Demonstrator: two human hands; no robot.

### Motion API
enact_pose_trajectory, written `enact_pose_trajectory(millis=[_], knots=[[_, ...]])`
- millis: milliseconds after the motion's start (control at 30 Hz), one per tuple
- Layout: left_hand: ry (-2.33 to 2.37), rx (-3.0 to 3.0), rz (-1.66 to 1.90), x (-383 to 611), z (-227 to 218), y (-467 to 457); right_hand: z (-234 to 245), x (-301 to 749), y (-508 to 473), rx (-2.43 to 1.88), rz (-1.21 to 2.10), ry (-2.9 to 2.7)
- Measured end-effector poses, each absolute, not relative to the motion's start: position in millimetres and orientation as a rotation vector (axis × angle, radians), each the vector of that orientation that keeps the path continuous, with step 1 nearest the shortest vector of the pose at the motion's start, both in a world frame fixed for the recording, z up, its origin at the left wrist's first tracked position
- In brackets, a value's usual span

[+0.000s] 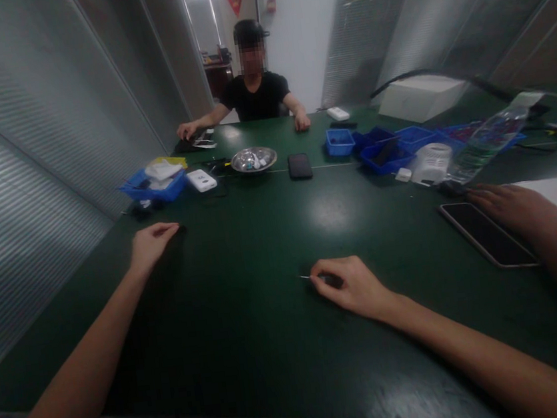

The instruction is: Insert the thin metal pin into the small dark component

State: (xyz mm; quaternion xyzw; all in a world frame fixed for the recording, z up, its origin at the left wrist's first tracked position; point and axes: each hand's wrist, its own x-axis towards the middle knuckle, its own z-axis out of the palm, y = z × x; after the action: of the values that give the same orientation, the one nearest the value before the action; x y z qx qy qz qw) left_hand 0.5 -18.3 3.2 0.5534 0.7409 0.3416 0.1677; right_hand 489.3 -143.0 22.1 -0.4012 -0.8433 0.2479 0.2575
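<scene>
My right hand [350, 286] rests low over the green table [244, 260], thumb and forefinger pinched together. A thin silvery pin-like piece [304, 276] juts out to the left from those fingertips; the rest of it is hidden in the grip. Farther off to the left, my left hand [154, 242] is closed in a pinch close to the tabletop. Something small and dark shows at its fingertips, too blurred to name. Beyond that hand lies a white device with a small display [201, 180].
A blue basket [170, 192] stands back left, a metal bowl [273, 158] and black wallet-like item [300, 166] at centre. Blue trays [340, 143], a tilted plastic bottle [489, 138] and a phone [487, 233] are right, beside another person's hand [519, 205]. A person [256, 97] sits opposite.
</scene>
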Motion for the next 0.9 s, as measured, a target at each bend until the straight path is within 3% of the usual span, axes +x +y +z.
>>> enact_pose_trajectory(millis=[600,900], knots=[[1.953,1.525,0.917,8.8,15.1,-5.7,20.4,491.6,-142.5,-1.108,0.688,-2.286],[1.117,2.122,0.552,173.3,30.5,-81.1,22.5,486.2,-141.3,-1.143,0.707,-2.249]])
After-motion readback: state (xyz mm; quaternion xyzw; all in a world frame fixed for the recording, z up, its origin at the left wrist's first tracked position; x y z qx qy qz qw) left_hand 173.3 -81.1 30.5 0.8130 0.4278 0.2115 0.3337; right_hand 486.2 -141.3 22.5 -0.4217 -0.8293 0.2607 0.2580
